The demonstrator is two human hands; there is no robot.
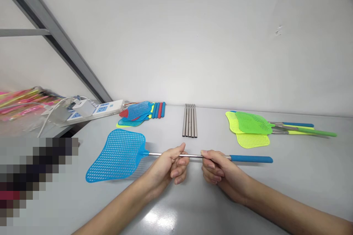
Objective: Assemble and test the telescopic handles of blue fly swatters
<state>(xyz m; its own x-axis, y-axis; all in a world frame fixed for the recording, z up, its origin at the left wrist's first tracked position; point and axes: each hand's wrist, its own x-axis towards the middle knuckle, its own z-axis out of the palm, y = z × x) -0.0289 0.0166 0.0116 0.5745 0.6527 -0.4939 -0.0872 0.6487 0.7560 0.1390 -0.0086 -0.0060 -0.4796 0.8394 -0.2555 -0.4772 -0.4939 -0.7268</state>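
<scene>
A blue fly swatter with a perforated head, a metal rod and a blue handle lies crosswise in front of me, held just over the table. My left hand is closed round the rod on the side nearer the head, thumb pointing up. Farther right, my right hand grips the same rod close to the blue handle. Both hands' fingers curl under the metal, and a short stretch of bare rod shows between them.
Several metal tubes lie side by side near the wall. Loose swatter heads and coloured handles are at the left back. Several green, yellow and blue-handled fly swatters are piled at right. A power strip stands by a grey metal frame.
</scene>
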